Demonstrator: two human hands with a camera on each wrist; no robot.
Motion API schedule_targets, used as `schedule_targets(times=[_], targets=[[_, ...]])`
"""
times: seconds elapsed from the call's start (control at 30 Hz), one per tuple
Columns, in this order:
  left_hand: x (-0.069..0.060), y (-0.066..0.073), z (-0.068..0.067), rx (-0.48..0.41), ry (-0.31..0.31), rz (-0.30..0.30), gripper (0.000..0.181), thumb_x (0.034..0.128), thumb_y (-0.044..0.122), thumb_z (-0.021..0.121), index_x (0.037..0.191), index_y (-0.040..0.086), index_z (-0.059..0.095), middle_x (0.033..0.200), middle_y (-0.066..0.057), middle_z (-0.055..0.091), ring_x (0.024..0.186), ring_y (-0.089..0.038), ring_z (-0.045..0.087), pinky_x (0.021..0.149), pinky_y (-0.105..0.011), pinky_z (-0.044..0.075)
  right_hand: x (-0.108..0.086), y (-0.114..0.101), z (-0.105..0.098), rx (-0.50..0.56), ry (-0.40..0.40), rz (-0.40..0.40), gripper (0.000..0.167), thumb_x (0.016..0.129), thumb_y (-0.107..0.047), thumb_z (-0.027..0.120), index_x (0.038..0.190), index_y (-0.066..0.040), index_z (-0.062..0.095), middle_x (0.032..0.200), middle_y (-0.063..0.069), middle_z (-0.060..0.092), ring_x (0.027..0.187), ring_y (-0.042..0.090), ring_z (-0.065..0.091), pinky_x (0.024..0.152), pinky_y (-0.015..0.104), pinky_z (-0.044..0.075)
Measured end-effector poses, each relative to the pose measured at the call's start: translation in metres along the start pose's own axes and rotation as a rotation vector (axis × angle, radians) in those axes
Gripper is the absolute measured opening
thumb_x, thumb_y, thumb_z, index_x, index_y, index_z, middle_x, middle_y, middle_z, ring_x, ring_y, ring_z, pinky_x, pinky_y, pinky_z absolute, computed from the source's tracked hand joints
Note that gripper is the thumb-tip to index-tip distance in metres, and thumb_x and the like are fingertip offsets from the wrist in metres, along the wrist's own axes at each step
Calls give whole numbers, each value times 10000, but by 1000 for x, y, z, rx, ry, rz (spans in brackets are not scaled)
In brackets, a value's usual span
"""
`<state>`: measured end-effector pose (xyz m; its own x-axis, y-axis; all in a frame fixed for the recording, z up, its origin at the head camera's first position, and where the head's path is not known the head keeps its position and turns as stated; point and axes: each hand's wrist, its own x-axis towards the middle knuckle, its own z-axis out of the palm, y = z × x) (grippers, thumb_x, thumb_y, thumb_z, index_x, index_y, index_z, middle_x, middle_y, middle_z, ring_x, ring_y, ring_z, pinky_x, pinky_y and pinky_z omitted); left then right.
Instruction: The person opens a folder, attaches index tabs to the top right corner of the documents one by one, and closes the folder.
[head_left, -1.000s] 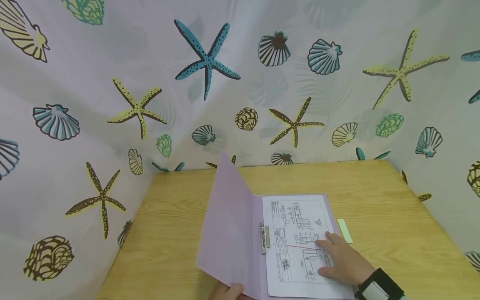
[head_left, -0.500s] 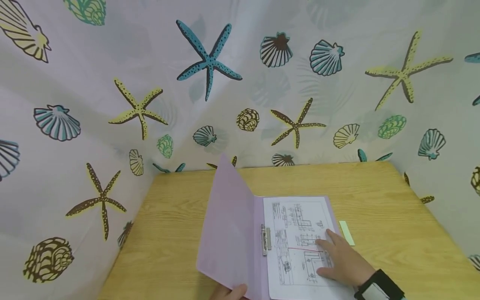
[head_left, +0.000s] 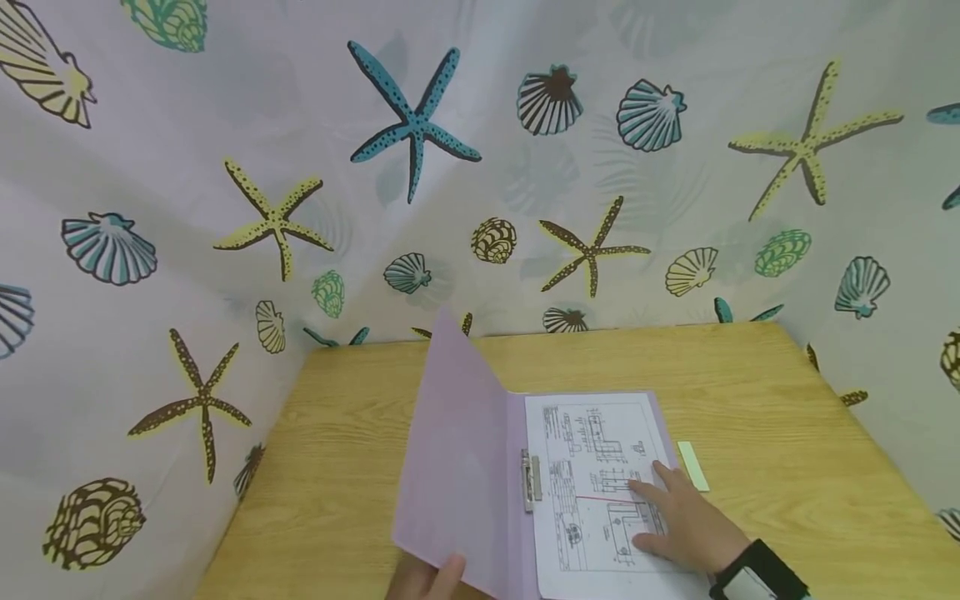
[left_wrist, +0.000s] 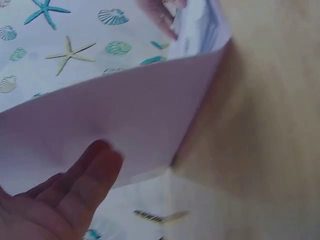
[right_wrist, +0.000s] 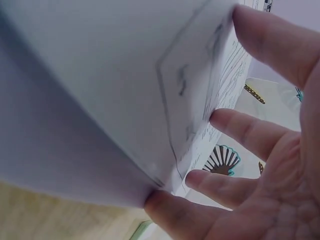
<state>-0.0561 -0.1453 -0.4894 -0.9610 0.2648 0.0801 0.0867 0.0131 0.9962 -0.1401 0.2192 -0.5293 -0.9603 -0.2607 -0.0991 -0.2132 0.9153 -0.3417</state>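
A lilac file folder stands with its cover raised on the left and its back half flat. My left hand holds the cover's lower edge, the thumb over the inner face. In the left wrist view, the left fingers lie along the cover's outer side. Inside the folder, a sheet with technical drawings lies beside a metal clip near the spine. My right hand rests on the sheet's right part with spread fingers. The right wrist view shows its fingertips touching the paper close up.
A pale green paper strip lies on the wooden table, just right of the folder. A white curtain printed with starfish and shells surrounds the table at the back and sides. A dark watch sits on the right wrist.
My left hand has shifted a little to the left along the cover's lower edge. The folder and my right hand have stayed nearly in place.
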Motion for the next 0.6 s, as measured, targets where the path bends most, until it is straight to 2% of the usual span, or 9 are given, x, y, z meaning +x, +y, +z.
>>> schedule_targets(times=[0.03, 0.07, 0.13, 0.2, 0.3, 0.4, 0.43, 0.53, 0.6], targets=[[1, 5, -3, 88, 92, 79, 546, 971, 52, 487, 1458, 13, 244, 1350, -160, 469, 1195, -152, 513, 946, -220, 413, 0, 0, 1, -1, 7, 0, 723, 673, -496, 817, 1272, -137, 634, 1427, 324, 367, 1276, 591, 308, 895, 672, 389], [3, 8, -6, 134, 178, 158, 622, 937, -7, 508, 1482, 22, 207, 1342, -131, 471, 1162, -127, 531, 922, -228, 441, 0, 0, 1, 1, 15, -4, 723, 671, -502, 816, 1268, -136, 637, 1425, 327, 367, 1273, 597, 303, 890, 676, 388], [8, 13, -13, 181, 335, 342, 769, 850, -141, 514, 1503, -6, 132, 1335, -128, 462, 1109, -101, 554, 858, -224, 489, -2, 1, 3, 4, 23, -7, 717, 671, -502, 816, 1260, -131, 643, 1424, 328, 366, 1274, 604, 293, 888, 679, 386], [14, 14, -23, 202, 426, 518, 948, 750, -242, 482, 1521, 11, -8, 1368, -150, 414, 1099, -116, 568, 780, -214, 522, -4, 1, 4, 2, 26, -13, 716, 674, -503, 812, 1259, -124, 645, 1425, 328, 362, 1276, 605, 288, 891, 679, 384], [18, 11, -38, 306, 574, 677, 971, 657, -272, 484, 1486, -54, 26, 1339, -180, 425, 1089, -130, 576, 752, -168, 511, -5, 2, 5, 1, 14, -15, 729, 676, -519, 802, 1261, -114, 644, 1435, 325, 348, 1285, 603, 271, 907, 684, 368], [20, 4, -48, 423, 739, 699, 973, 582, -261, 527, 1445, -111, 102, 1294, -216, 457, 1113, -152, 562, 824, -167, 488, -5, 2, 4, 12, -15, -5, 746, 678, -541, 790, 1271, -115, 638, 1451, 321, 326, 1301, 600, 239, 922, 693, 344], [20, 2, -50, 468, 792, 686, 971, 563, -251, 546, 1436, -123, 139, 1283, -229, 464, 1124, -155, 547, 861, -165, 467, -5, 2, 3, 18, -22, -2, 747, 678, -543, 789, 1271, -115, 639, 1456, 319, 321, 1306, 599, 231, 925, 694, 340], [18, -3, -57, 617, 916, 615, 934, 549, -176, 613, 1421, -102, 283, 1272, -268, 475, 1180, -185, 485, 944, -161, 389, -5, 2, 2, 26, -26, -3, 743, 678, -545, 789, 1265, -113, 643, 1461, 310, 321, 1310, 596, 226, 924, 693, 343], [17, -6, -62, 747, 967, 562, 863, 578, -61, 645, 1403, -50, 392, 1285, -259, 489, 1216, -233, 453, 987, -199, 346, -5, 2, 1, 21, -22, -8, 739, 677, -546, 791, 1258, -111, 648, 1460, 303, 328, 1308, 595, 235, 918, 689, 354]])
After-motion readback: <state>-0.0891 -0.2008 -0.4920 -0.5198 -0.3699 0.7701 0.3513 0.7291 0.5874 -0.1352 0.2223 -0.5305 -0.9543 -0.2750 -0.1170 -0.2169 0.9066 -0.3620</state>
